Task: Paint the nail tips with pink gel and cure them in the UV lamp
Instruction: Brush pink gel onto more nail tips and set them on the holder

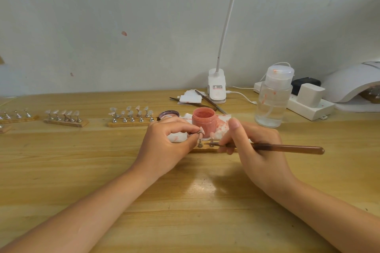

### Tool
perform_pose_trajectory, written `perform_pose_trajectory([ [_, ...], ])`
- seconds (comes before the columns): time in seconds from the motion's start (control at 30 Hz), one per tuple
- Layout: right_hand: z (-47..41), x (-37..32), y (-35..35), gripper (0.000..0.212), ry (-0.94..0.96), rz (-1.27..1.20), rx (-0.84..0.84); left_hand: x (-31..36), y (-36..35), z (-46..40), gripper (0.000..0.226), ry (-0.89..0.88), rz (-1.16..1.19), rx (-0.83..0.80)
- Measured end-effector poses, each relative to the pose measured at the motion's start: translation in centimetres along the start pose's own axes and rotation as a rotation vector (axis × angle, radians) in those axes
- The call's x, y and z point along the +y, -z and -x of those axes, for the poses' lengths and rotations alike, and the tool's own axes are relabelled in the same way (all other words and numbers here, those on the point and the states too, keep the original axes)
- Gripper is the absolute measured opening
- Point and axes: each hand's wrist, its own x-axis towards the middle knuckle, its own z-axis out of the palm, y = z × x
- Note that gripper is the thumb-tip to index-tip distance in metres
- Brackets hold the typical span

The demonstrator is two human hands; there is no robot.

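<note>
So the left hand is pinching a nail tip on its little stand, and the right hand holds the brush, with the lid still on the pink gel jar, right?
Not quite: the head view shows the pink gel jar open, its lid lying beside it. The left hand does pinch a nail tip on its stand, and the right hand holds the brush.

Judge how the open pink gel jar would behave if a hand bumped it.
The jar looks squat and wide, so it would probably slide rather than tip. With its lid off beside it, a hard knock could spill gel onto the tissue.
</note>
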Motion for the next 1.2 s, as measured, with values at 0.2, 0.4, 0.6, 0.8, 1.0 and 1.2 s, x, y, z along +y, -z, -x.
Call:
perform_pose_trajectory([
  [0.2, -0.18, 0.03, -0.16, 0.034, -0.031, -0.008, 0.010, -0.11, -0.05, -0.08, 0.018, -0.008, 0.004, -0.001],
  [0.4, -0.26, -0.28, -0.13, 0.030, -0.034, -0.055, 0.062, -0.05, -0.06, -0.09, 0.014, -0.014, 0.018, -0.005],
  [0.6, -0.20, -0.39, -0.05, 0.033, -0.101, -0.168, 0.091, -0.07, -0.11, -0.14, 0.015, -0.043, 0.048, -0.013],
  [0.8, -0.19, -0.64, -0.23, 0.034, -0.145, -0.226, 0.064, -0.15, -0.14, -0.07, 0.010, -0.042, 0.060, 0.002],
  [1.0, -0.25, -0.52, -0.38, 0.036, -0.129, -0.225, 0.068, -0.07, -0.13, -0.04, 0.009, -0.028, 0.076, 0.002],
  [1.2, -0.29, -0.42, -0.38, 0.035, -0.110, -0.233, 0.099, -0.10, -0.08, -0.05, 0.009, 0.011, 0.073, 0.003],
])
